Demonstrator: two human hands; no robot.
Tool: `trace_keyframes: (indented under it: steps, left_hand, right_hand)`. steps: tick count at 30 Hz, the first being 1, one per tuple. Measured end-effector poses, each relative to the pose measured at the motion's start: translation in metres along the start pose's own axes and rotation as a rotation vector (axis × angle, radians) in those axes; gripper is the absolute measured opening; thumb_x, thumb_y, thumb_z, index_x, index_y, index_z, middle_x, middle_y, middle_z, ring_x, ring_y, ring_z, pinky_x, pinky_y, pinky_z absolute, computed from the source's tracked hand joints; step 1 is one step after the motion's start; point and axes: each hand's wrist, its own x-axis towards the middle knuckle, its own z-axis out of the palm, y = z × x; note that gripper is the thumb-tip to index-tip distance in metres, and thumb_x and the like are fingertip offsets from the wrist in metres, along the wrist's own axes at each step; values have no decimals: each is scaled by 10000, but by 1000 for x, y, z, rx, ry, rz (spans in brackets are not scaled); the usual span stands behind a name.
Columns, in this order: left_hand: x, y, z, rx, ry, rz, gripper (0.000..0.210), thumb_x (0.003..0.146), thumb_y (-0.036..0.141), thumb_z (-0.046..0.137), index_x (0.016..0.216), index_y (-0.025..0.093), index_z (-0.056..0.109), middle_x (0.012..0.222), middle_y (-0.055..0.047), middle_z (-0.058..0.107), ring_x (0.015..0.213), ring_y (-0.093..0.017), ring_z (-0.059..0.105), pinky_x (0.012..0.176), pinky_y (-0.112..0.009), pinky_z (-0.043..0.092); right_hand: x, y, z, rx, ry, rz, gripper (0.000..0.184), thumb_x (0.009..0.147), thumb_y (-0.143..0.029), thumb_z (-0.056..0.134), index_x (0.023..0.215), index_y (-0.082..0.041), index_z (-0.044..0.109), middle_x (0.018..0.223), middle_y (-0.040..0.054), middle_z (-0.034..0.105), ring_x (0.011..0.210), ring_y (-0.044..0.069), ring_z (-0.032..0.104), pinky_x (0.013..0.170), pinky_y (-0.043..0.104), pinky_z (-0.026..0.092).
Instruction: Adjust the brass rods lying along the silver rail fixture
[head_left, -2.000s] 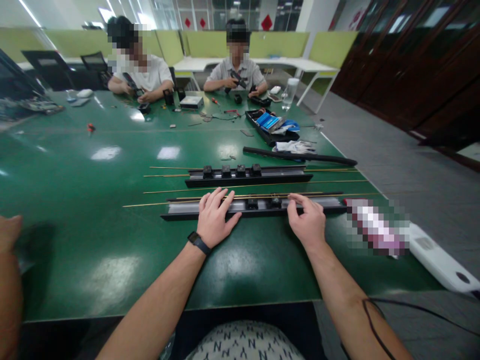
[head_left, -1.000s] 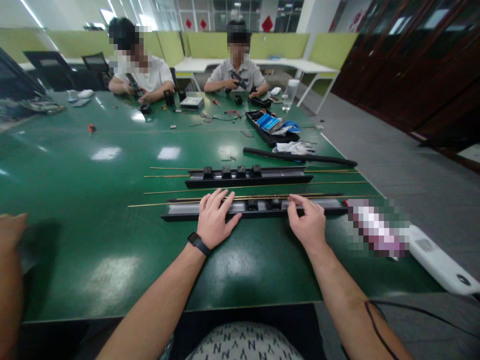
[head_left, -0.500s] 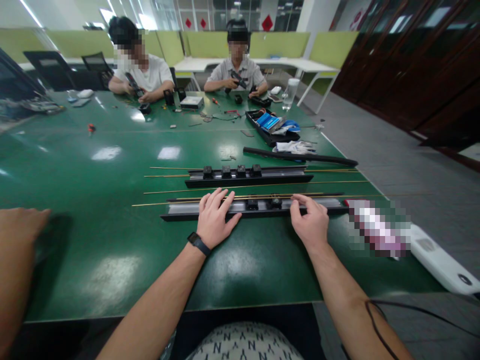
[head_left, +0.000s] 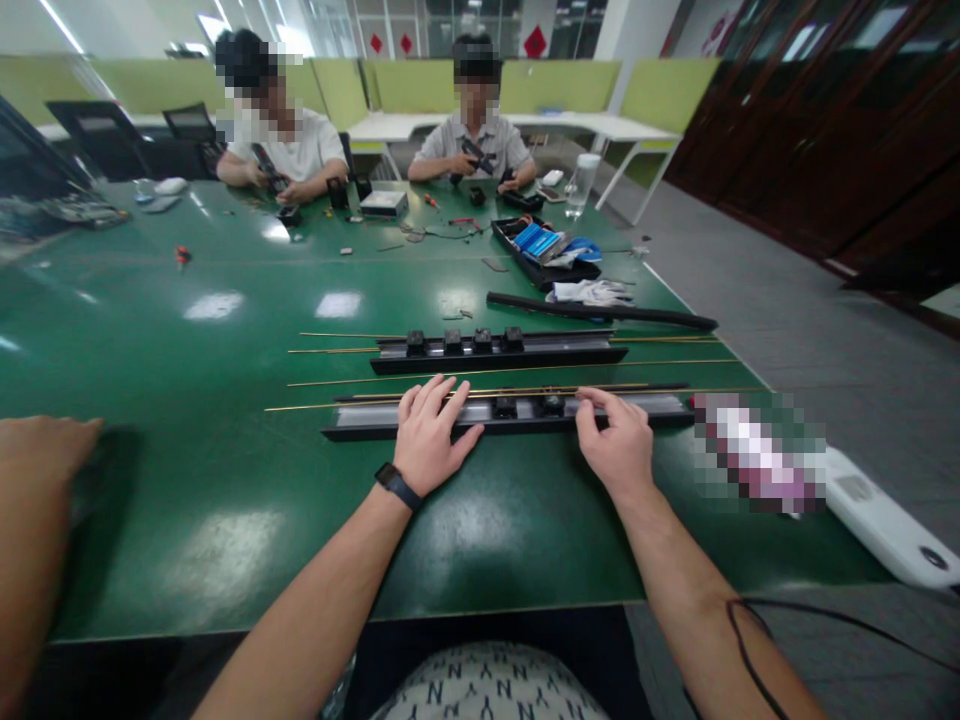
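A long black channel with a pale inner face (head_left: 365, 414) lies across the table before me. My left hand (head_left: 431, 440) rests over its left half, fingers spread and open. Two small black blocks (head_left: 553, 404) sit in the channel between my hands. Thin brass-coloured rods (head_left: 517, 392) run along the channel's far side. My right hand (head_left: 619, 440) is closed in a pinch at one of these rods, just right of the blocks; its fingertips partly hide the contact. Behind lies a second black channel (head_left: 480, 365) carrying several black blocks (head_left: 452, 342), with more rods beside it.
Farther back lie a black tube (head_left: 600, 311), white gloves (head_left: 592, 292) and a black tray (head_left: 517, 255) holding blue items. A white device (head_left: 877, 515) is at the right edge. Another person's arm (head_left: 37, 470) reaches in from the left. Two people sit opposite.
My right hand has shifted slightly left, toward the blocks. My left hand stays in place on the channel.
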Motion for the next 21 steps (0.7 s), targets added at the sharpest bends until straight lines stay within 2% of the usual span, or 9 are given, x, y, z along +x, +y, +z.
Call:
trace_keyframes:
  steps: [10,16,21]
  left_hand:
    - [0,1,-2,-2,-2,-2,576,966,470,629,1486,238,542,1492,-124,597,1471,-310,469,1236,-509,272]
    - [0,1,-2,10,-2,1,575,974,486,614,1489,243,534,1497,-124,593,1474,-307,466,1235,-501,268]
    - [0,1,-1,-1,-7,-2,584,968,473,620,1501,253,527,1499,-122,592,1476,-316,463,1237,-516,268]
  right_hand:
    - [0,2,1,-10,12,22,198,916,-250,620,1050,-218,763,975,48,824,901,252,770,955,424,481]
    - [0,-1,1,30,-49,-31,193,924,-250,624,1064,-224,756,1000,48,822,930,243,768,961,420,473]
    - [0,-2,1,30,-59,-8,189,934,-260,601,1044,-227,752,1024,58,820,944,249,762,975,425,475]
